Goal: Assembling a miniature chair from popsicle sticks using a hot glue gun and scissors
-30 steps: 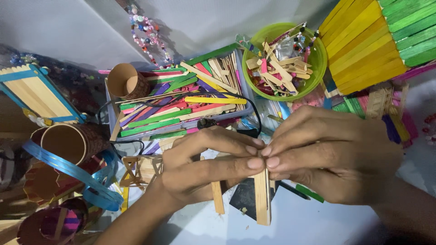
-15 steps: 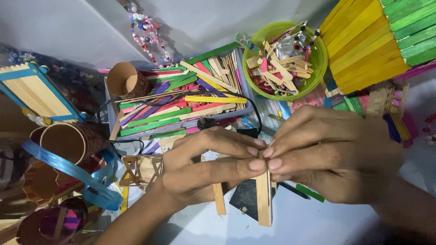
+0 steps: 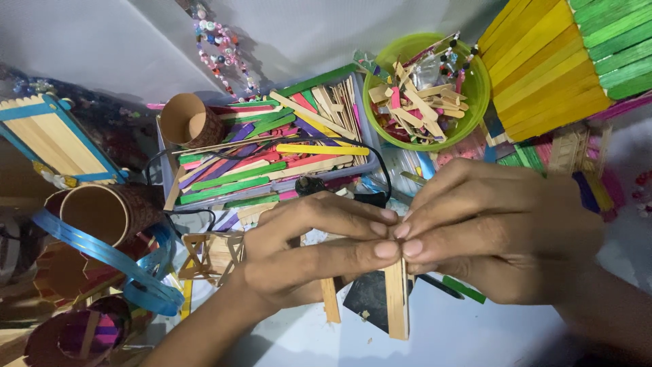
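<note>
Head view looks down on your crowded counter [image 3: 475, 340], pale where it shows bare near the bottom edge. Largest on it is the slatted panel of yellow and green sticks [image 3: 557, 61] at the upper right, tilted toward the corner. Left of centre sits the grey tray of coloured craft sticks [image 3: 272, 153], with a brown cardboard tube [image 3: 189, 119] standing at its left end. Just right of the tray is the green bowl [image 3: 475, 102], heaped with short stick offcuts. At the far left lies a blue-edged stick frame [image 3: 54, 139], and below it a larger cardboard tube [image 3: 102, 214] on its side with a blue ribbon [image 3: 129, 275] looped about it. Your left hand [image 3: 299, 255] and right hand [image 3: 502, 238] meet at the middle, fingertips touching, each grip pinched shut on the plain wooden sticks [image 3: 396, 306]; two of these stick out below your fingers, pointing toward you, over a small dark card [image 3: 367, 299] lying on the counter.
</note>
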